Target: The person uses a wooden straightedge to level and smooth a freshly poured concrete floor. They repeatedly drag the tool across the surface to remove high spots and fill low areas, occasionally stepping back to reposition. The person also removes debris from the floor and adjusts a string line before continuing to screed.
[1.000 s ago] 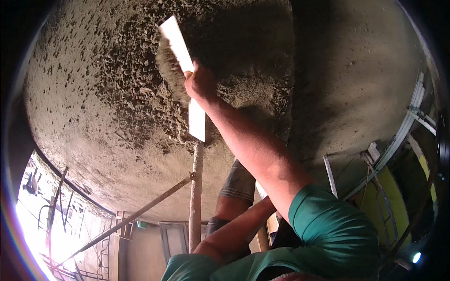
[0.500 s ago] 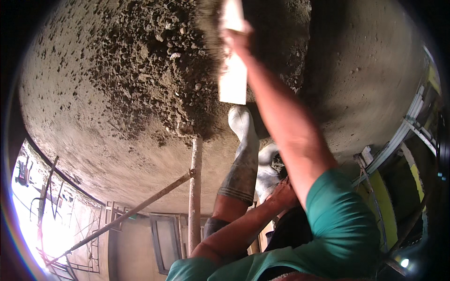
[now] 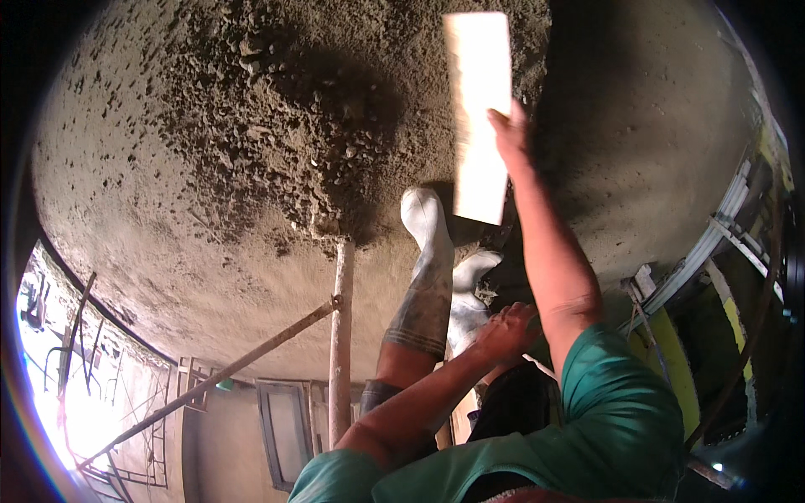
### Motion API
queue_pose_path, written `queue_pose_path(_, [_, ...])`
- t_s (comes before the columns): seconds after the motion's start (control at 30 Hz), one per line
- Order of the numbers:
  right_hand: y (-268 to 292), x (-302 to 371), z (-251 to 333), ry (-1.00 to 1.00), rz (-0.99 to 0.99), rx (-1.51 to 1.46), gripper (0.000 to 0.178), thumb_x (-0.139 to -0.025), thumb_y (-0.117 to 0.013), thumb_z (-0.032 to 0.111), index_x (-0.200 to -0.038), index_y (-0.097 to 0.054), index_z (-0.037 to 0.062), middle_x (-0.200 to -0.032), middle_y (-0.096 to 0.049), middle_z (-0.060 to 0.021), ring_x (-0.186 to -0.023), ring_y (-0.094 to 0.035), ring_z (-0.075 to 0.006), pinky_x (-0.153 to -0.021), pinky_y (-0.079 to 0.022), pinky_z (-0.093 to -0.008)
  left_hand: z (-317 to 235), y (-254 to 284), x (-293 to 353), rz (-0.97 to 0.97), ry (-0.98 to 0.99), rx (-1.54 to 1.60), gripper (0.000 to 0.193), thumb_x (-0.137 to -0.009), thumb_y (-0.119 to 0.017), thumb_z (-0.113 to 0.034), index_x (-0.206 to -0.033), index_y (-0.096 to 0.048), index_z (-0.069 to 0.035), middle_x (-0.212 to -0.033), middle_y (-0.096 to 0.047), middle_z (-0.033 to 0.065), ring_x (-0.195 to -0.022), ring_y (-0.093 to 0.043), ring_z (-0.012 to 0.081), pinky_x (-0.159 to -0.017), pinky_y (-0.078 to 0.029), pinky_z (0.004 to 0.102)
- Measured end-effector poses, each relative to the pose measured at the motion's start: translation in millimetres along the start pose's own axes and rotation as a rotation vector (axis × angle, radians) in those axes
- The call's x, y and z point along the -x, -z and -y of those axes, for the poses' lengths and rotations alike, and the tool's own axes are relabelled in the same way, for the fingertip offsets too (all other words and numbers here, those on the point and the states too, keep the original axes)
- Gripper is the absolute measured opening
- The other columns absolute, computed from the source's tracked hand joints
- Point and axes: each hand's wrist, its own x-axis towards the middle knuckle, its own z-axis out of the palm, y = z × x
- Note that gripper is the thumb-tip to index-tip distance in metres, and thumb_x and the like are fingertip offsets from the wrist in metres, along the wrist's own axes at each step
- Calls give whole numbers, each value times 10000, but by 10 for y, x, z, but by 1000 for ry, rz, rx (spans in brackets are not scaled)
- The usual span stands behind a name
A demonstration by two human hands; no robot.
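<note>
My right hand (image 3: pixel 513 138) grips the right edge of a long, white rectangular board (image 3: pixel 480 109), its thumb lying over the bright face. The board is held lengthwise over wet, grey concrete mix (image 3: pixel 411 92). Nothing shows in my left hand (image 3: pixel 506 331), which rests over my bent right leg with its fingers stretched out. Pale, muddy rubber boots (image 3: pixel 426 222) are on my feet, one just left of the board's near end.
Rough mix with stones (image 3: pixel 277 142) spreads to the left. An upright pole (image 3: pixel 341 344) with a slanting brace (image 3: pixel 226 373) stands at my left. Stacked pale lengths (image 3: pixel 713 230) and yellow-green boards (image 3: pixel 675 369) lie at the right. A framed panel (image 3: pixel 285 432) leans at lower left.
The board has moved right and toward me, away from the stony mix, with my right hand still holding it. My left hand has shifted slightly up over the leg.
</note>
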Motion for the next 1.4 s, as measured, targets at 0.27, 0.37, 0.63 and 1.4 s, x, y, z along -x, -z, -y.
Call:
queue_pose_path(0.27, [-1122,-306,27,-36,-56,370,344,-761,-672,46,-1092,-577,32,-891,-660,-111,-790,-620,-186,-692,-510,-338,-24,129,-10,83,-26,52,600,-768,-682,-387,-1240,-511,-58,-1262,-520,201,-1192,-483,318,-995,-402,411])
queue_pose_path(0.37, [-2114,174,1174,-23,267,442,311,-807,-616,125,-1118,-613,119,-1014,-660,-170,-982,-631,-315,-801,-514,-397,-7,166,-85,16,-36,-21,560,-789,-660,-358,-1236,-513,-55,-1260,-524,201,-1192,-482,333,-994,-404,419])
queue_pose_path(0.63, [-1571,371,1438,125,167,379,296,-842,-627,69,-1131,-589,15,-953,-677,-158,-848,-661,-233,-744,-543,-352,-242,226,-136,17,-65,-22,456,-845,-604,-283,-1226,-519,-47,-1255,-534,202,-1192,-479,373,-993,-409,440])
queue_pose_path(1.4, [320,-973,1368,-36,-398,429,506,-711,-786,263,-1040,-552,-43,-990,-636,-214,-937,-621,-335,-814,-486,-398,-1432,1039,-391,-636,67,25,292,-866,-601,-209,-1108,-606,-46,-1058,-616,182,-954,-620,326,-826,-496,398])
